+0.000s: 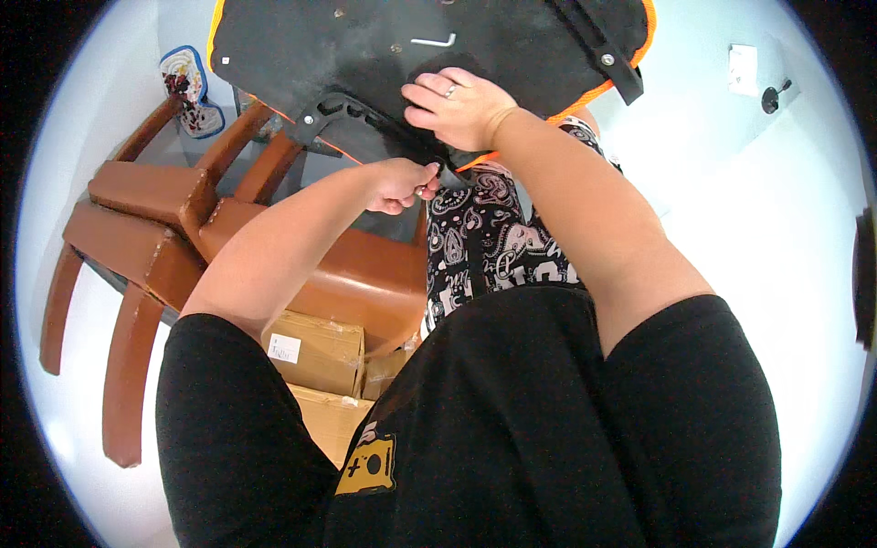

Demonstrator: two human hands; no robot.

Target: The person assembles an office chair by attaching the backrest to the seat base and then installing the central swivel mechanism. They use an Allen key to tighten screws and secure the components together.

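A black seat panel with orange edging, its underside facing me, fills the top of the view. One black bracket is bolted near its lower left, and a second black bracket at its upper right. My left hand is closed in a pinch at the near end of the first bracket; what sits between its fingertips is hidden. My right hand rests on the panel beside that bracket, fingers loosely spread and holding nothing. Above it, a small silver hex key lies on the panel.
Stacked brown chairs stand to the left, legs sticking out. Cardboard boxes sit below them. A blue-edged patterned mat is at the far left. My patterned trousers show beneath the panel. White wall fixtures are at the right.
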